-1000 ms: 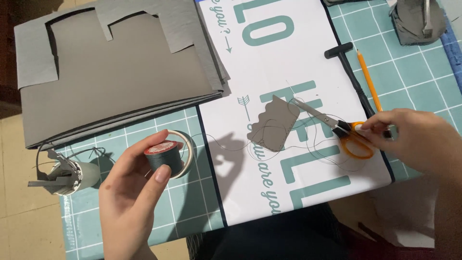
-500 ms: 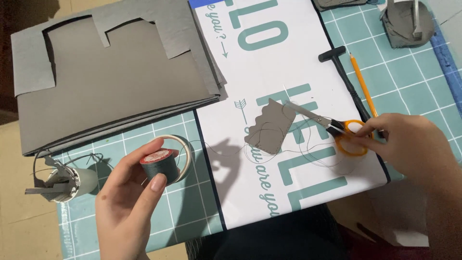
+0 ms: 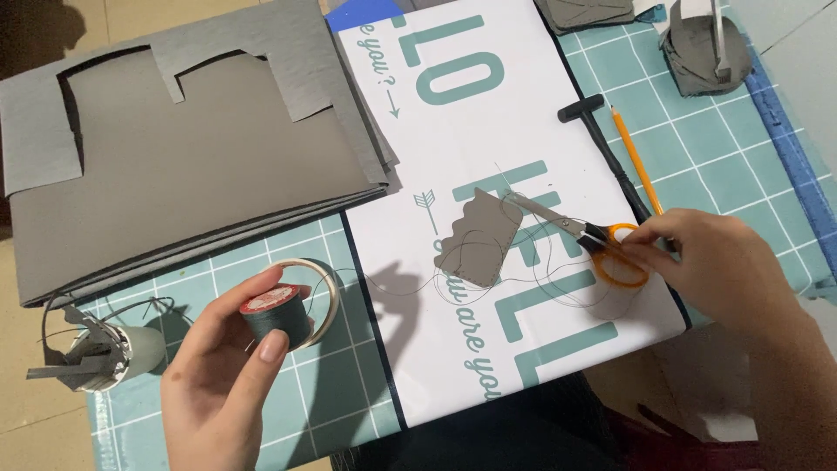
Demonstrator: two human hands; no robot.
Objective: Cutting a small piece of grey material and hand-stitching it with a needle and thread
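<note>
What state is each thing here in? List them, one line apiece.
Left hand: grip closed around the spool.
Spool of dark thread: held up off the mat, thread trailing loose.
Right hand: on the scissors' handles.
Scissors: orange handles, blades shut, lying flat.
Grey scalloped piece: flat on the white sheet, thread looped around it.
Tape ring: flat on the mat.
Pencil: lying flat.

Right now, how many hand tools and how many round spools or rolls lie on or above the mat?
Scissors: 1
Pencil: 1
Black T-handled tool: 1
Thread spool, in the left hand: 1
Tape roll: 1
Total: 5
</note>
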